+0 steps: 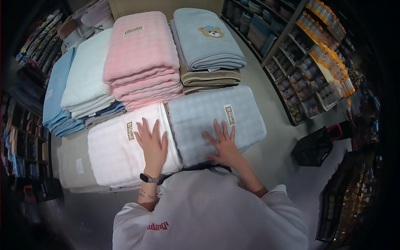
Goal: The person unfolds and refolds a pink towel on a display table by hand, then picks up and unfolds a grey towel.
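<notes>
My left hand lies with fingers spread on a folded white towel, close to its printed label. On the folded grey-blue towel to the right rests my right hand, fingers apart, just below that towel's label. The two towels lie side by side at the front of the display. Left of the white one is a beige towel with a pale tag. Behind them stand a tall pink towel stack and a grey-blue towel with a bear on top of brown ones.
White towels and blue towels are stacked at the back left. Shelves with small packaged goods stand to the right. A black basket is on the floor at the right, and another dark basket at the left.
</notes>
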`<state>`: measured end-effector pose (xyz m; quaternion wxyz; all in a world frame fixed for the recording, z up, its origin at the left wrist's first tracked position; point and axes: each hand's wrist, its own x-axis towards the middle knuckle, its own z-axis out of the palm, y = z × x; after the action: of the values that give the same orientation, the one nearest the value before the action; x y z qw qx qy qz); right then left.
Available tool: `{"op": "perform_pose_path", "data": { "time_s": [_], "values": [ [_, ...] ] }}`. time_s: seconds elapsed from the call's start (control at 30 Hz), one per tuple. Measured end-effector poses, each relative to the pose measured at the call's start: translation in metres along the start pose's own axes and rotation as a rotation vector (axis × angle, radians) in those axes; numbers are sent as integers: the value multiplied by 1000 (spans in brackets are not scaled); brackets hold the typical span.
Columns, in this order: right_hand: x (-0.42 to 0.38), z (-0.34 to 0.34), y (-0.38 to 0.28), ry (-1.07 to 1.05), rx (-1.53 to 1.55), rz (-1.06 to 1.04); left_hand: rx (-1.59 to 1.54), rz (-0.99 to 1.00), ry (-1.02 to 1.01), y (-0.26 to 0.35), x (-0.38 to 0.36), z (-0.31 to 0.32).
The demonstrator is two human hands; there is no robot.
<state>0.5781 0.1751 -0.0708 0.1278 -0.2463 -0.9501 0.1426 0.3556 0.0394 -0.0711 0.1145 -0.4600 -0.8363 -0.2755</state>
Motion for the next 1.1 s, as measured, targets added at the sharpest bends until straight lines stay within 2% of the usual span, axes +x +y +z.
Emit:
{"op": "perform_pose_path", "data": {
  "time_s": [0.03, 0.13, 0.23, 0.33, 0.4, 0.47, 0.57, 0.7, 0.8, 0.9, 1.0, 1.1],
  "values": [
    [-5, 4, -12, -90, -9, -48, -153, 123, -94, 17, 0, -6],
    [-10, 31, -12, -25, -24, -18, -203, 247, -281, 42, -9, 5],
    [-6, 37, -1, -3, -101, -21, -221, 202, -217, 42, -9, 9],
    [-7, 45, 21, 199, 76, -57, -643, 33, -166, 26, -6, 10],
    [-9, 51, 36, 349, 661, 198, -902, -98, -247, 19, -4, 5],
    [0, 37, 46, 445, 1087, 528, -1056, -168, -336, 13, -2, 5],
    [5, 19, 72, 612, 1575, 608, -610, 125, -390, 8, -3, 12],
    [4, 18, 99, 557, 1713, 651, -264, 256, -292, 24, -7, 11],
    [5, 19, 102, 537, 1759, 620, -423, 165, -138, 27, -12, 24],
    [2, 23, 101, 540, 1762, 606, -435, 129, -154, 28, -11, 28],
    [2, 21, 102, 521, 1777, 606, -354, 83, -297, 36, -7, 22],
    [1, 20, 107, 513, 1814, 619, -338, 237, -164, 40, -3, 29]
  ]
}}
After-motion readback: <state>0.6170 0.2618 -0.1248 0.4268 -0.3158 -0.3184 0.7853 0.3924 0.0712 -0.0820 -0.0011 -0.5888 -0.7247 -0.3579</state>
